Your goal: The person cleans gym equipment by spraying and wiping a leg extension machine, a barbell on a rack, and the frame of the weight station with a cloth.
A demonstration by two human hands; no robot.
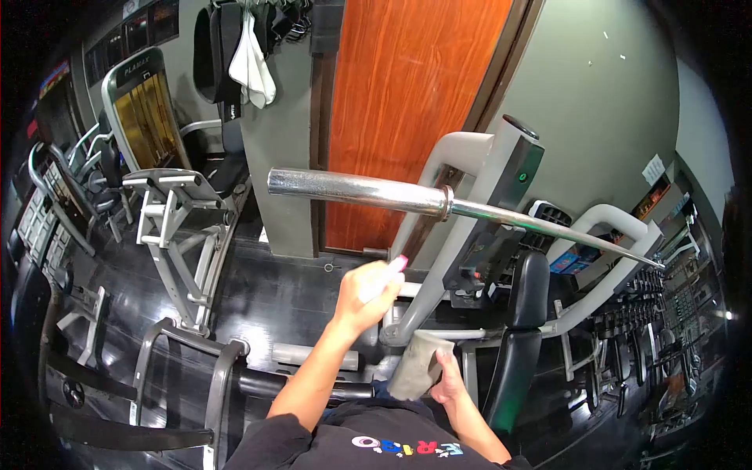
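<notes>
The left hand (365, 294) is gripping a slim white item (379, 283), its pink tip pointing up and rightward, its long axis running diagonally below a smooth, shiny metal bar (356, 193); the right hand (450, 381) is clasping a grey cylindrical piece (418, 366) near the lap, its axis leaning slightly rightward (its surface looking matte and mottled)

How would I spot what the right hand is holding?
Find the shiny bar in front of the orange door. Below it, the right hand holds a mottled grey piece, shaped like a roll and much wider than the pink-tipped item in the left hand.
</notes>
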